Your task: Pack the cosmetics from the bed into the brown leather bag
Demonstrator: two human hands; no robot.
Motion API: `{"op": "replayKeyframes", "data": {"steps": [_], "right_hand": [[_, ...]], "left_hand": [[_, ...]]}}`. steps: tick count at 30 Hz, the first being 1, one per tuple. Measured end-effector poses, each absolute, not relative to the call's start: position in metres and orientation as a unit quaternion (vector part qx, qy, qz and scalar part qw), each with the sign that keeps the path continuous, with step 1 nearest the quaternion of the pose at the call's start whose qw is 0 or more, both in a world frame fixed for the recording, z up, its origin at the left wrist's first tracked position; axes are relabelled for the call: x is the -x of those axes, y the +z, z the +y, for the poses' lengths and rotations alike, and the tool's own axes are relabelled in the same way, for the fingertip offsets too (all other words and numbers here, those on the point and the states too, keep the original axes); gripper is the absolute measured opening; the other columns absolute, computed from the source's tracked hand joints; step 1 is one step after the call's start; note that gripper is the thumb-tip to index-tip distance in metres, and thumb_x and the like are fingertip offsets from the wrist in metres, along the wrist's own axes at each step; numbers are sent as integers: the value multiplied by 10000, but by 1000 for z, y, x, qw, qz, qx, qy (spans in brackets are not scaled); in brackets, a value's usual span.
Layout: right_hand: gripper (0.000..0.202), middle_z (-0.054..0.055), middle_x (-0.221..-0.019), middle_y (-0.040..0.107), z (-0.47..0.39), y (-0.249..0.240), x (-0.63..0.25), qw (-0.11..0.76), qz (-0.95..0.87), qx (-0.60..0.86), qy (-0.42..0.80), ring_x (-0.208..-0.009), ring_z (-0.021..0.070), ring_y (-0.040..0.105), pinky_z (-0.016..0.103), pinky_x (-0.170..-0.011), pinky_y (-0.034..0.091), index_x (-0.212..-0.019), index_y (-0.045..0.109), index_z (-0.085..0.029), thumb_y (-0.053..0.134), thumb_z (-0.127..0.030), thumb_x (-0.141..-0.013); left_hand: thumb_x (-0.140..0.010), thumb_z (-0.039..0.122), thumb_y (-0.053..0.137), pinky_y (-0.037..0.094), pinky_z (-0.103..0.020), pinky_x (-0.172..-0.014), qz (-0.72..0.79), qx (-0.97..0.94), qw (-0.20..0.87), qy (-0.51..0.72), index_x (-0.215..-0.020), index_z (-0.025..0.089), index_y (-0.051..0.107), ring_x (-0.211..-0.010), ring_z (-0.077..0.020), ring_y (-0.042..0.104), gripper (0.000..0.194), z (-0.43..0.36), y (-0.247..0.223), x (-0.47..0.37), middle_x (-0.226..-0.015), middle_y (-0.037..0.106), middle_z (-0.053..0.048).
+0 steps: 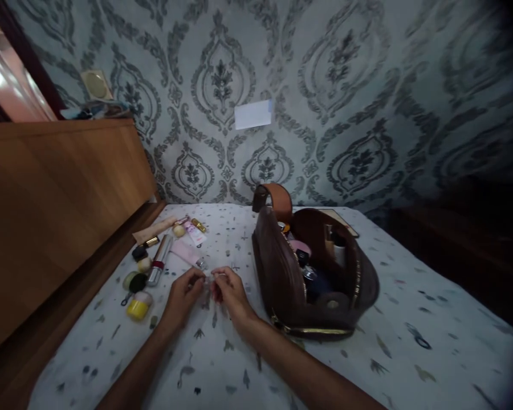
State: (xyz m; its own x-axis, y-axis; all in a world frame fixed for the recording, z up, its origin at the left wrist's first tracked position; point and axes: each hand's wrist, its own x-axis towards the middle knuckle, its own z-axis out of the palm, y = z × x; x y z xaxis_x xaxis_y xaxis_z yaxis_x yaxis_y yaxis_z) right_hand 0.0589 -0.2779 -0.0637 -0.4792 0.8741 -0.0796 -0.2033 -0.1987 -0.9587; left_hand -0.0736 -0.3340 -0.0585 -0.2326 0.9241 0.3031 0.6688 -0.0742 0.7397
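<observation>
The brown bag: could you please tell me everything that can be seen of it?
The bag is dark brown and looks like leather, with gold-coloured zippers and a lighter brown handle arching up at the back. It stands open on the patterned cloth, with several small items inside, one of them pink; blur hides their details. Neither the left hand nor the right hand touches it.

Bag [273, 267] blocks right; patterned cloth [222, 364] lies clear nearest.
</observation>
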Motion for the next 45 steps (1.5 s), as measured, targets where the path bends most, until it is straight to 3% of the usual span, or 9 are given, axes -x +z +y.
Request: {"op": "replayKeyframes", "data": {"steps": [4, 8, 12, 17, 23, 33, 38, 41, 45], "right_hand": [[321, -50, -595, 527, -282, -70, -62, 393, -529, 323, 679, -480, 113, 489, 221, -452, 349, -900, 535, -201, 550, -486, -753], [331, -36, -637, 533, -285, -70, -65, 392, -554, 310, 666, -513, 119, 507, 232, -470, 372, -920, 542, -197, 543, -502, -793], [371, -26, -662, 541, -285, -68, -66, 406, -541, 322, 662, -539, 132, 530, 244, -486, 398, -955, 532, -195, 543, -532, -802], [395, 4, -762, 574, -283, -72, -66, 427, -534, 337, 647, -588, 146, 583, 258, -513, 441, -1015, 517, -195, 550, -533, -814], [452, 34, -806, 619, -280, -86, -61, 418, -542, 327, 652, -635, 163, 631, 270, -546, 481, -1052, 520, -181, 536, -574, -828], [503, 44, -857, 641, -278, -100, -58, 418, -587, 295, 627, -657, 149, 596, 254, -520, 493, -1012, 650, -194, 438, -636, -900], [647, 41, -851, 640, -273, -95, -62, 406, -556, 267, 674, -714, 172, 604, 293, -588, 523, -1005, 670, -177, 449, -760, -830], [652, 49, -918, 660, -273, -85, -67, 408, -534, 252, 696, -861, 197, 619, 306, -706, 524, -1028, 689, -186, 521, -768, -787], [659, 33, -882, 661, -274, -77, -71, 394, -491, 231, 742, -838, 188, 622, 301, -726, 495, -1063, 700, -197, 580, -765, -751]], "left_hand": [[-906, 189, 433, 494, -336, -822, 707, -615, 57, 343, -1013, 197, 625, -934, -213, 617, 220, -331, -52, 97, -980, 660, -66], [-854, 12, 383, 437, -411, -973, 715, -657, -10, 240, -1237, 221, 574, -1199, -243, 499, 476, -317, -51, 106, -1254, 582, -105], [-877, 18, 406, 413, -455, -1023, 690, -707, -37, 151, -1265, 223, 556, -1320, -269, 409, 464, -300, -51, 109, -1360, 535, -118], [-885, 43, 465, 449, -419, -988, 655, -748, -66, 84, -1134, 216, 605, -1254, -259, 483, 335, -300, -43, 115, -1215, 628, -97], [-893, 59, 474, 467, -413, -1002, 635, -761, -109, 77, -1245, 219, 569, -1324, -261, 444, 398, -324, -51, 117, -1341, 587, -104], [-913, 121, 443, 520, -375, -962, 495, -809, -233, 215, -1304, 181, 531, -1281, -262, 498, 405, -341, -78, 102, -1311, 610, -138], [-891, 59, 426, 558, -340, -889, 490, -790, -253, 269, -1309, 223, 521, -1163, -232, 575, 459, -341, -76, 83, -1271, 589, -131], [-834, 2, 444, 567, -338, -864, 499, -782, -262, 268, -1280, 227, 544, -1140, -240, 584, 509, -344, -72, 75, -1226, 592, -130], [-830, -29, 430, 563, -337, -881, 506, -775, -270, 266, -1266, 203, 549, -1124, -231, 589, 508, -347, -70, 73, -1191, 597, -131]]}}
